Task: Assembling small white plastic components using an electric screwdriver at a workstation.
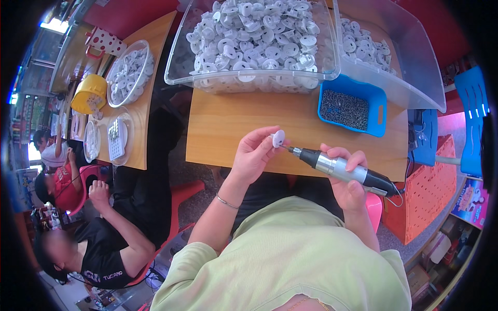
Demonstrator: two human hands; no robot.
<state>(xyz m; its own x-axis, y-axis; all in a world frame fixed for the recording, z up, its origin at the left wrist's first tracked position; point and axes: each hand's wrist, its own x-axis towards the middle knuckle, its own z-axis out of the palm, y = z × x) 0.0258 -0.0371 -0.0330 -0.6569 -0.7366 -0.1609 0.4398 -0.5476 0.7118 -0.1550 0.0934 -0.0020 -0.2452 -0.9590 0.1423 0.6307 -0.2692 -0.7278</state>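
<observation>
Between the thumb and fingers of my left hand [254, 153] is a small white round plastic part [278, 138], held up over the table's front edge. My right hand [346, 176] is wrapped around an electric screwdriver [332, 167] with a silver and black body. Its thin bit points left and meets the white part's face or ends very close to it; whether a screw sits at the tip is too small to tell. A cord leaves the screwdriver's back end.
A clear bin [254, 78] heaped with similar white parts stands on the wooden table [233, 119]. Right of it are a blue basket [377, 111] of small screws and another clear bin [415, 78]. An orange crate [423, 192] stands at right. Co-workers sit at left beside another table [140, 140].
</observation>
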